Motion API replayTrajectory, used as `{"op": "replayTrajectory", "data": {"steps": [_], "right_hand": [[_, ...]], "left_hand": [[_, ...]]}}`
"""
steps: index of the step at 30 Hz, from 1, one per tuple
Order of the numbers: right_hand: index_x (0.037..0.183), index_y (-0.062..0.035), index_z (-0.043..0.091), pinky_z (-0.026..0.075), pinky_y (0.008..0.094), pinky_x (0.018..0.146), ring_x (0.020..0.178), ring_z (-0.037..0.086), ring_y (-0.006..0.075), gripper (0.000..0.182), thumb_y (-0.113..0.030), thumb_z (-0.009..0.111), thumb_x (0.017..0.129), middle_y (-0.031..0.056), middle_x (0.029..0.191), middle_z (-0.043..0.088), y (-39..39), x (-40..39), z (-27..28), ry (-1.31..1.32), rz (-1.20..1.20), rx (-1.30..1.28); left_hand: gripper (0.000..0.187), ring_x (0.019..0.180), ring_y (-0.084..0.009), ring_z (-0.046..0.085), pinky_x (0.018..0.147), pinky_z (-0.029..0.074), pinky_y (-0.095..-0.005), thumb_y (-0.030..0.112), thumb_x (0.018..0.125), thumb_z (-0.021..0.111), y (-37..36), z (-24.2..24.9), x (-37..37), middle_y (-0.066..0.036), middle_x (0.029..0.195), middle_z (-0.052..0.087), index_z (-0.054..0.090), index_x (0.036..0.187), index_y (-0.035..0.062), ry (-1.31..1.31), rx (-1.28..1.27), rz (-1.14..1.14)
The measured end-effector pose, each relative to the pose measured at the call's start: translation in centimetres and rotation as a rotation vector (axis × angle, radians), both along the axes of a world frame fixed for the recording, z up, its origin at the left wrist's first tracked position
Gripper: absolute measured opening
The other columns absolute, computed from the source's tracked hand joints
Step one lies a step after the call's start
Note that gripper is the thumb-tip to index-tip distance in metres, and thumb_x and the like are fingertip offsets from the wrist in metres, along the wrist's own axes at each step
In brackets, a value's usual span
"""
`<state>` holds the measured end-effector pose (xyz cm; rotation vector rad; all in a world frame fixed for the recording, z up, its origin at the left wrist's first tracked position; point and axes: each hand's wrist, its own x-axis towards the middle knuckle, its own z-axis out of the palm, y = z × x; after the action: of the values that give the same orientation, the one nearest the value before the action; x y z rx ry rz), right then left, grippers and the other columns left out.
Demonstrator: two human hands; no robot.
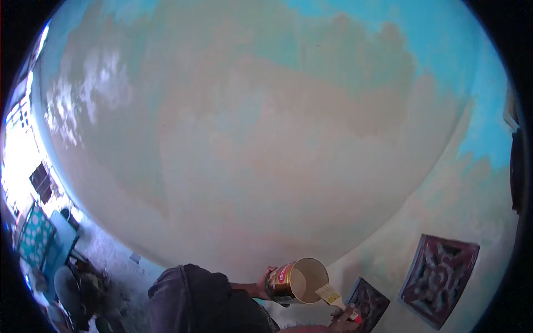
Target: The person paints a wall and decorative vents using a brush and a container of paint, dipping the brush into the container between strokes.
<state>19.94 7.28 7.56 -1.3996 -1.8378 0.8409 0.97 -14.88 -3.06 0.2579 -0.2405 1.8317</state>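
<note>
A gold paint can (282, 284) with a red label is tilted in my left hand (263, 284), fingers wrapped round its side. Its open mouth faces right and shows a pale beige inside. Beside that rim is a flat paintbrush (330, 295), bristles pointing up and left, with paint on them. My right hand (345, 321) grips the brush by its handle, near a red part. In front of me rises a wall (266, 144) coated in patchy beige, with bright blue showing along its top and right.
Two dark red ornamental vent panels, a large one (438, 282) and a smaller one (367, 302), sit on the wall at lower right. A polka-dot turquoise cloth (36, 236) and dark cluttered items (78, 294) stand at lower left, below a bright opening.
</note>
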Motion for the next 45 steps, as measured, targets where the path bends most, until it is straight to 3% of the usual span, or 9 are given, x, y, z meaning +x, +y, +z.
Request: {"op": "replayTrajectory", "data": {"steps": [3,4,19,22,24,28,35,39,45], "right_hand": [[0.117,-0.0008,0.042,0.047,0.0417,0.07,0.073,0.053,0.0212,0.069,-0.056,0.071,0.089,0.0091,0.1,0.059,3.6,1.1,0.0,-0.001,0.421,-0.148],[0.116,-0.0008,0.043,0.047,0.0414,0.069,0.073,0.053,0.0211,0.067,-0.055,0.071,0.089,0.009,0.099,0.059,4.3,1.2,0.3,0.017,0.467,-0.156],[0.094,-0.0019,0.054,0.046,0.0373,0.065,0.066,0.05,0.0204,0.041,-0.034,0.078,0.089,0.0071,0.079,0.056,6.8,-2.6,0.3,0.236,0.257,-0.086],[0.089,-0.0021,0.056,0.046,0.0364,0.065,0.065,0.05,0.0202,0.036,-0.03,0.079,0.089,0.0067,0.074,0.055,7.9,-3.0,-1.5,0.285,0.201,-0.128],[0.086,-0.0021,0.057,0.046,0.0361,0.064,0.064,0.049,0.0199,0.035,-0.029,0.08,0.089,0.0061,0.072,0.055,7.8,-3.0,-1.3,0.293,0.196,-0.107],[0.087,-0.0024,0.057,0.045,0.0355,0.063,0.064,0.05,0.0195,0.035,-0.03,0.078,0.089,0.0063,0.073,0.055,4.4,-2.8,3.1,0.299,0.229,-0.098],[0.091,-0.0029,0.058,0.045,0.0342,0.062,0.063,0.051,0.0185,0.035,-0.033,0.075,0.089,0.0067,0.073,0.057,3.3,-3.2,5.5,0.332,0.288,-0.106],[0.093,-0.0031,0.058,0.044,0.0334,0.061,0.063,0.052,0.0179,0.036,-0.035,0.073,0.09,0.0069,0.074,0.058,6.1,-4.0,2.2,0.332,0.344,-0.101],[0.095,-0.0036,0.058,0.044,0.0322,0.06,0.062,0.053,0.017,0.037,-0.038,0.071,0.09,0.0073,0.074,0.059,6.6,-3.8,4.9,0.292,0.399,-0.089]], "left_hand": [[0.081,0.134,-0.0394,0.046,0.108,0.032,-0.0699,0.072,0.084,0.046,-0.3,0.6,0.9,-0.011,0.151,0.049,0.047,0.147,0.0203,0.161,-0.322,0.174],[0.081,0.133,-0.0398,0.047,0.106,0.033,-0.0705,0.072,0.084,0.045,0.3,0.3,0.7,-0.01,0.15,0.049,0.048,0.147,0.0201,0.093,-0.26,0.095],[0.078,0.132,-0.0397,0.05,0.101,0.038,-0.0711,0.07,0.084,0.042,0.7,0.8,1.0,-0.009,0.147,0.053,0.049,0.147,0.0238,0.33,-0.344,0.417],[0.078,0.132,-0.0393,0.05,0.101,0.039,-0.0702,0.071,0.084,0.042,0.8,1.1,0.7,-0.009,0.147,0.054,0.05,0.146,0.0243,0.088,-0.31,0.241],[0.078,0.132,-0.0386,0.05,0.102,0.039,-0.0694,0.072,0.084,0.043,0.7,1.0,0.9,-0.009,0.147,0.054,0.051,0.145,0.024,0.109,-0.37,0.306],[0.079,0.131,-0.0375,0.051,0.103,0.038,-0.068,0.073,0.083,0.045,0.9,1.4,0.5,-0.009,0.146,0.054,0.052,0.144,0.0234,0.118,-0.228,0.189],[0.078,0.128,-0.0384,0.053,0.102,0.039,-0.0678,0.07,0.083,0.045,0.7,2.8,0.5,-0.009,0.143,0.057,0.052,0.144,0.0228,0.043,-0.438,0.285],[0.076,0.128,-0.0377,0.054,0.103,0.039,-0.0665,0.068,0.085,0.043,1.1,1.9,-0.1,-0.008,0.144,0.057,0.051,0.145,0.0228,0.091,-0.397,0.343],[0.073,0.129,-0.0344,0.054,0.105,0.039,-0.0635,0.067,0.087,0.041,1.2,3.0,0.5,-0.007,0.143,0.057,0.051,0.145,0.0226,0.019,-0.326,0.353]]}}
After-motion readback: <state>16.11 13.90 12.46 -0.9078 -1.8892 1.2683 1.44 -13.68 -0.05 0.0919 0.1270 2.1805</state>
